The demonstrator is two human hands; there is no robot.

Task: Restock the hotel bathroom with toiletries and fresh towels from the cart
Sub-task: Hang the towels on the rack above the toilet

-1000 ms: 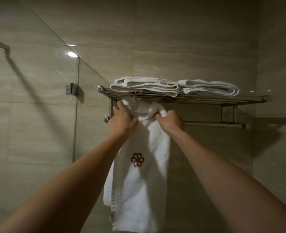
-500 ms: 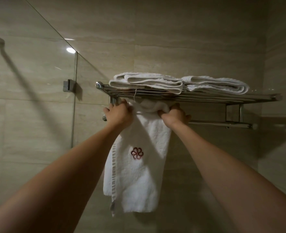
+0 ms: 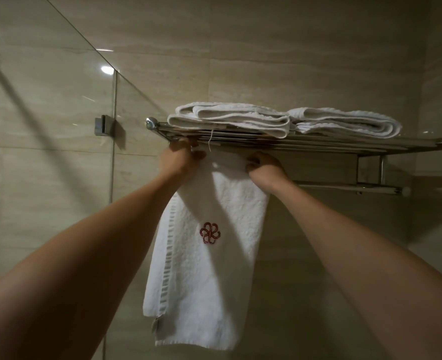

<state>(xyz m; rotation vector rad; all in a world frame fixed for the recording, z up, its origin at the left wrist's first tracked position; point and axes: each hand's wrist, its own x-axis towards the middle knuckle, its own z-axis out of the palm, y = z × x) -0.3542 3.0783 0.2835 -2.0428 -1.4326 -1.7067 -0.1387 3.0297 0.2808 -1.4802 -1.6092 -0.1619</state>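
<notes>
Curled fingers of the left hand [image 3: 178,162] and right hand [image 3: 265,167] grip the top edge of the hanging towel [image 3: 209,268], which drops toward 6 o'clock, red emblem [image 3: 210,233] facing out. Just above, at 12 o'clock, the chrome rack [image 3: 370,145] holds a first folded towel [image 3: 230,118] and, touching it at 3 o'clock, a second folded towel [image 3: 344,122].

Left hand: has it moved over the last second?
Yes. The left hand rose from level with the rack's lower bar to just beneath the shelf, gripping the hanging towel.
</notes>
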